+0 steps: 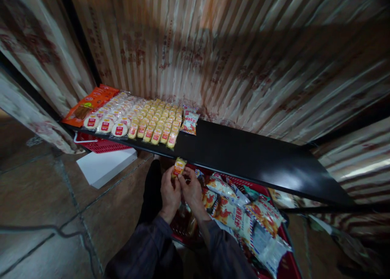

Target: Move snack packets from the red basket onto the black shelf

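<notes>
A long black shelf [243, 153] carries rows of small yellow-and-red wrapped snack packets [158, 122], round white-and-red packets [112, 116], flat orange packs [88, 104] at its left end, and red-and-white bags [190, 118].

Yellow-and-red small packet [178, 166]. Black shelf [243, 157], with yellow packets [158, 126] in rows near its left end, round white-and-red ones [106, 122] beside them, orange packs [88, 104] at the left corner. Red basket [288, 264]; white, red and blue bags [234, 216]. Dark striped sleeves [146, 246].
</notes>
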Demonstrator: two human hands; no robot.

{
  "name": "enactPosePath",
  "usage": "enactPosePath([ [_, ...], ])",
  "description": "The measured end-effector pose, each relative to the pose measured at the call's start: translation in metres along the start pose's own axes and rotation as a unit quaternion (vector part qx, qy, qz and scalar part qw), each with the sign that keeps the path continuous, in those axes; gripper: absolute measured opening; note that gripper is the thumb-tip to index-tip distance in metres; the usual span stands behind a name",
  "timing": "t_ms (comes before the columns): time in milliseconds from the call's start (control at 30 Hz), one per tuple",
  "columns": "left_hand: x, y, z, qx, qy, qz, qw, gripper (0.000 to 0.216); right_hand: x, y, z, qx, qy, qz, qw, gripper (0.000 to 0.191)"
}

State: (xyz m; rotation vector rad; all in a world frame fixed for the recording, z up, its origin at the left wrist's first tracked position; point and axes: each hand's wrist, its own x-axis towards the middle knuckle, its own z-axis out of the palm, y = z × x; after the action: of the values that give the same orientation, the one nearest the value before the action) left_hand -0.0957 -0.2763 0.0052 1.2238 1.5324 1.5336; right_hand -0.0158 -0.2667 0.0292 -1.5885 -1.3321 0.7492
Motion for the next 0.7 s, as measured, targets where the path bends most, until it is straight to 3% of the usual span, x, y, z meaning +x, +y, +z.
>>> enactPosePath([
  [233, 0.020, -0.003, -0.002, 0.047, -0.035, 0.025, 0.998, 0.040, 0.022, 0.010, 0.015, 0.016, -0.027, -0.017, 0.999, 0.027],
  [700, 0.046, -0.013, -0.003, 0.124, 0.004, 0.091, 0.988, 0.042, 0.047, -0.003, 0.038, 0.046, -0.050, -0.009, 0.998, 0.026],
])
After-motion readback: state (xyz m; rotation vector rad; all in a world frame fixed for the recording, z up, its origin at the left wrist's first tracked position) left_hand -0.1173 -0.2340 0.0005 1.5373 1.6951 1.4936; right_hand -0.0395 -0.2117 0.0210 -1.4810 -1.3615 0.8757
